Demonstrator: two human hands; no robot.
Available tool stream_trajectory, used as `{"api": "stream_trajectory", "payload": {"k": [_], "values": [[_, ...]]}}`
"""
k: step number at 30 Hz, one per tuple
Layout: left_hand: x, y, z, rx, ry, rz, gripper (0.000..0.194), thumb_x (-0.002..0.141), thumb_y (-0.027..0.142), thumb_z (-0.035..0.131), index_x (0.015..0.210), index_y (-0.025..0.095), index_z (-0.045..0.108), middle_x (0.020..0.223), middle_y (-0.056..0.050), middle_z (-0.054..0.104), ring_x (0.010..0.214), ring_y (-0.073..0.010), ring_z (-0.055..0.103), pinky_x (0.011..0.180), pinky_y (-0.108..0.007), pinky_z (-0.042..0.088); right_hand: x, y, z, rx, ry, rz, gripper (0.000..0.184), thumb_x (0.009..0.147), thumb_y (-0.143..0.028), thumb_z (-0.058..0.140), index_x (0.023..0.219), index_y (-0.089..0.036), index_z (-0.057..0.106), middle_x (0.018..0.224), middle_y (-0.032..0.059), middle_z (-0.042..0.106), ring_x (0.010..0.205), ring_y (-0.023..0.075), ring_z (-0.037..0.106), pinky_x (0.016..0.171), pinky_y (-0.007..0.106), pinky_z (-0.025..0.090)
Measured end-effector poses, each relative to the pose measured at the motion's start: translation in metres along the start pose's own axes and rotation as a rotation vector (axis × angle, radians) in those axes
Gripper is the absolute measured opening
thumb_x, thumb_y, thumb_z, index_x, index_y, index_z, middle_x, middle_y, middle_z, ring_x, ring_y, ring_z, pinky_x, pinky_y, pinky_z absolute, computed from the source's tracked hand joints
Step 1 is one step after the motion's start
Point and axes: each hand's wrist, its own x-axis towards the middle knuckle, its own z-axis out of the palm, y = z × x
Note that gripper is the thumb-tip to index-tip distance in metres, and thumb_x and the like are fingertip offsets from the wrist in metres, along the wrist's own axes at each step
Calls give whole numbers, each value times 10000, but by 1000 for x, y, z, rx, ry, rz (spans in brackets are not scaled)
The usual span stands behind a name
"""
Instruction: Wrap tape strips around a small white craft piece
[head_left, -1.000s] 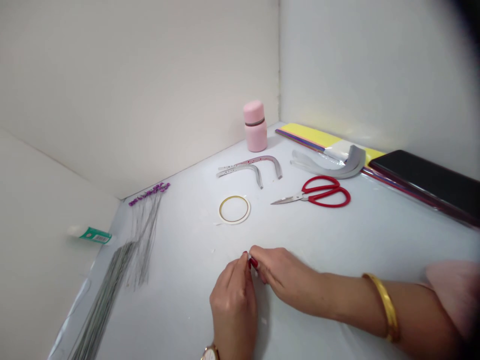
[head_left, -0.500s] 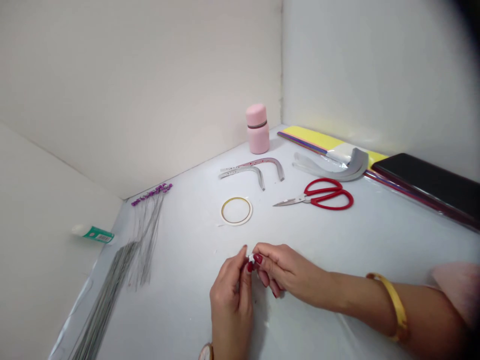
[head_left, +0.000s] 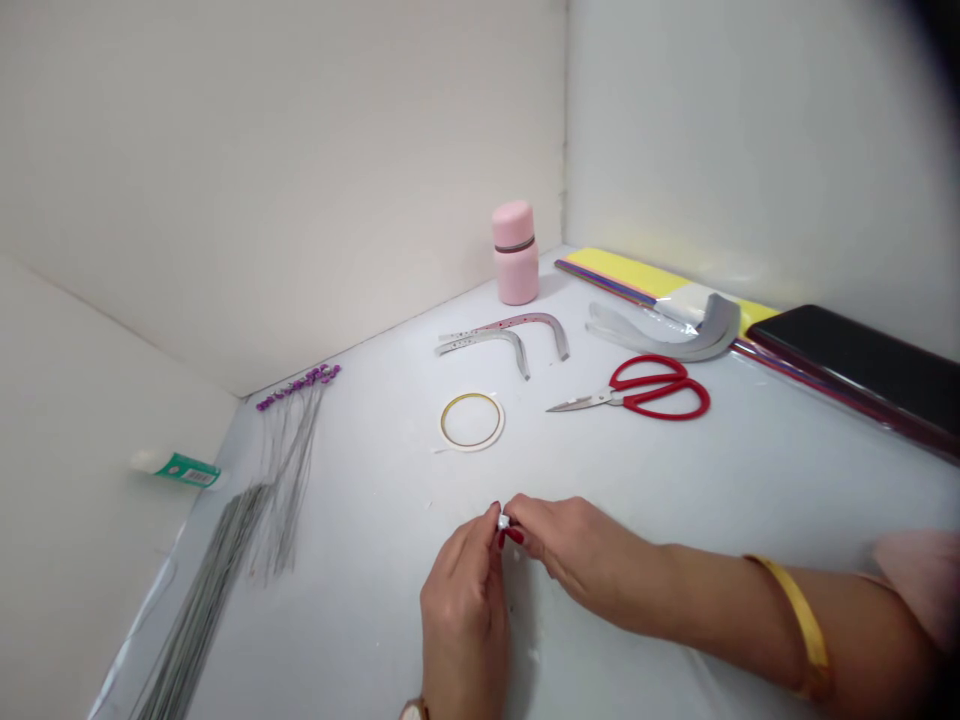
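A small white piece point(head_left: 503, 521), too small to name, is pinched between the fingertips of both hands above the near part of the table. My left hand point(head_left: 466, 580) is closed on it from the left, with thumb and forefinger together. From the right, my right hand point(head_left: 562, 540) grips the same piece, its thumb bent in against it. Most of the piece is hidden by the fingers. Just beyond the hands lies a roll of narrow white tape point(head_left: 501, 425) with its loose end out. Red-handled scissors point(head_left: 637, 390) rest to the right of the roll.
Grey wire stems point(head_left: 202, 590) lie at left, beside purple-tipped wires point(head_left: 300, 385) and a green-labelled tube point(head_left: 191, 470). Curved paper strips point(head_left: 517, 325) and a pink bottle point(head_left: 517, 255) stand behind. At right are a white strip bundle point(head_left: 697, 345), coloured sheets point(head_left: 622, 268) and a black phone-like slab point(head_left: 862, 360).
My fingers have drawn closer around the white piece, and the right hand's lower fingers have curled out of sight. The view has shifted slightly; the table items stay put.
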Motion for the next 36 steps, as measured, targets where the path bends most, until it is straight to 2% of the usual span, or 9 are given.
{"api": "stream_trajectory", "payload": {"k": [6,13,17,20,25,29,31,33,36], "values": [[2,5,-1,-6,24,30,267,824,55,412,1006,139,588,866,-92,666,790,-167,621,683,-264,499,0,1,0,-29,4,-49,123,848,-100,334,841,-193,413,743,10,567,610,130,508,545,228,325],[0,6,1,44,50,54,267,820,49,407,969,126,614,841,-110,674,773,-182,631,685,-274,493,-1,-2,0,-35,8,-20,128,841,-99,341,831,-194,426,733,9,561,605,133,510,554,228,343],[1,7,2,17,26,-11,275,824,56,400,990,135,605,827,-96,668,758,-180,626,671,-285,496,0,-2,1,-28,19,3,123,840,-103,344,841,-187,435,756,22,571,635,139,526,576,233,359],[2,7,1,-127,-3,-101,285,839,59,386,1028,147,581,906,-88,656,804,-159,611,700,-270,491,1,-4,-4,74,22,23,122,877,-170,328,806,-189,425,711,9,554,614,126,510,559,222,363],[1,3,-1,-228,-62,-105,293,860,82,373,1061,176,565,1005,-79,632,908,-153,585,787,-280,467,4,-7,-9,477,-25,106,293,920,-312,275,687,-180,395,580,-35,462,464,76,441,461,185,352],[0,4,-1,-238,2,-206,301,842,151,468,1140,178,509,1009,-67,640,883,-140,605,766,-251,480,5,-6,-5,687,-40,158,283,914,-339,295,706,-176,397,604,-37,473,439,62,432,442,181,362],[1,6,-2,-206,41,-224,230,810,179,531,1038,181,561,921,-45,663,816,-135,621,727,-236,485,5,-5,-2,715,-35,162,282,915,-350,290,722,-177,400,618,-33,481,438,61,428,432,179,357],[2,8,-3,-172,44,-189,139,814,165,521,926,184,601,842,-26,671,761,-124,623,695,-223,479,4,-4,0,697,-45,157,279,919,-339,276,736,-177,411,622,-29,489,444,63,432,434,179,356],[3,8,-4,-146,41,-141,173,836,120,470,925,167,610,845,-34,676,764,-116,621,694,-209,475,3,-3,0,608,-68,136,235,918,-265,270,770,-181,432,646,-23,505,480,71,462,465,183,369]]}}
